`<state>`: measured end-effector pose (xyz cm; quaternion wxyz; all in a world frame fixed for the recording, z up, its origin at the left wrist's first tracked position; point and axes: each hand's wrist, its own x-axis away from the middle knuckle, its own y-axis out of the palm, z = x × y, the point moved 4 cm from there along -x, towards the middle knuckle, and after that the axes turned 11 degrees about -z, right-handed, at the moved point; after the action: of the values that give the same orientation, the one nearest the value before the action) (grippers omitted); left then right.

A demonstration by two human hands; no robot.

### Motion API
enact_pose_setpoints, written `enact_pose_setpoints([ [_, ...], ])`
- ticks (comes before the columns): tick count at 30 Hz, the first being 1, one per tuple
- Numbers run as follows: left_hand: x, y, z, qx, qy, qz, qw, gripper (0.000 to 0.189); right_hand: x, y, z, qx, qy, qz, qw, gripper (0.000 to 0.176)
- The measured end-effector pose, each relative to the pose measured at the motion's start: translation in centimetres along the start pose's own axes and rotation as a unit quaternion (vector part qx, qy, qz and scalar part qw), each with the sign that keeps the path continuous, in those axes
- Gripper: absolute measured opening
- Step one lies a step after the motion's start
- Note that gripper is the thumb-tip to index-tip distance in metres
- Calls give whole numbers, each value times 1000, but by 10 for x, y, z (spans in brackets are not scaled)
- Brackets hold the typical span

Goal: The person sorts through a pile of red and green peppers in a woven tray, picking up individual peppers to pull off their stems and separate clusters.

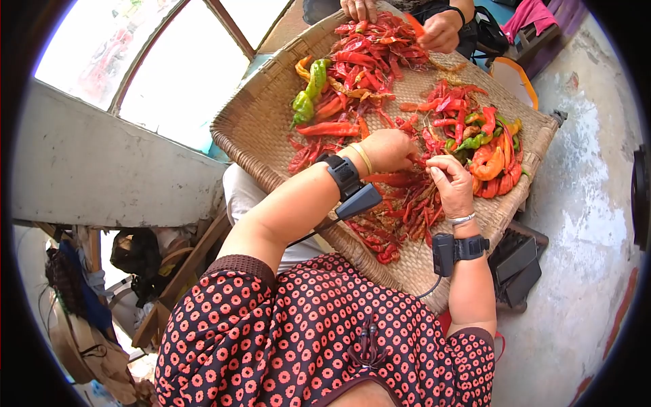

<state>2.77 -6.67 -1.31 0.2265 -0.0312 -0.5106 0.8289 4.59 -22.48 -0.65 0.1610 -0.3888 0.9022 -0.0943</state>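
A wide woven tray (258,122) rests across my lap, spread with red chillies (380,54) and a few green chillies (308,91). My left hand (386,149) is closed down in the dried red chillies (400,203) near the tray's middle, fingers pinching one. My right hand (451,183) sits just beside it, fingers curled on a red chilli. Both wrists carry black strapped devices. At the tray's far edge another person's hands (441,30) work in the chillies.
Orange and mixed chillies (491,159) pile at the tray's right side. A black bag (491,34) and pink cloth lie beyond the tray. Bare concrete floor (583,224) is on the right, a white wall and window on the left, and a wooden frame below left.
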Motion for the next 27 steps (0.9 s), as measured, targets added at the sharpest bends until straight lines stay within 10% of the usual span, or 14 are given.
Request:
enact_pose_setpoints([
  [2,-1,-5,-5,30,-19,-25,999,22,1,1,-1,-60,24,23,998,16],
  [7,25,-53,-29,-82,-187,306,930,21,6,-12,7,31,109,72,991,20],
  [12,22,-35,-10,-128,-181,-35,974,22,7,-3,7,308,117,-54,943,14],
  [24,8,0,-2,-175,-116,-105,972,17,9,-2,18,430,169,-111,880,37],
  [27,18,-34,-19,-109,-194,35,974,17,9,-6,15,425,177,-66,885,29],
])
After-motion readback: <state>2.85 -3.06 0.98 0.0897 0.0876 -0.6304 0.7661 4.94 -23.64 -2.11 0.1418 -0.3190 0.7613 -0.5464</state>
